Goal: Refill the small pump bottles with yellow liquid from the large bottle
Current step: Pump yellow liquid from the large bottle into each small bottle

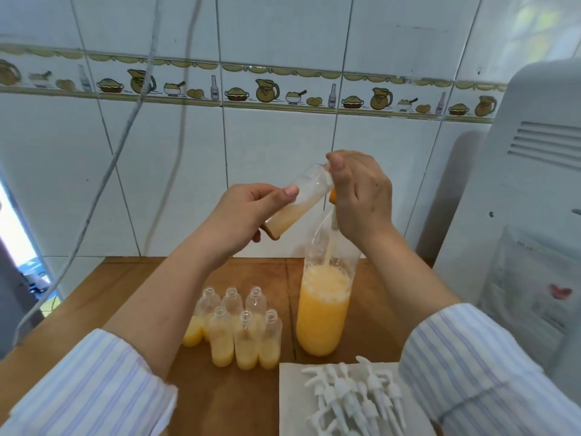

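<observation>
My left hand [242,215] grips a small clear bottle [301,199] by its lower half, tilted with its mouth up and to the right and yellow liquid pooled at its base. My right hand [361,196] is curled over that mouth and round an orange piece [332,196] on top of the large bottle [323,309]. A pale line, tube or stream, runs from under this hand down the neck into foamy yellow liquid. The large bottle stands upright on the wooden table [220,404], about half full. Several open small bottles [239,328], partly filled, stand in two rows to its left.
Several white pump heads [355,398] lie on a white sheet [292,388] at the front right. A white appliance [534,184] stands close on the right. Two cords [132,121] hang in front of the tiled wall at the left.
</observation>
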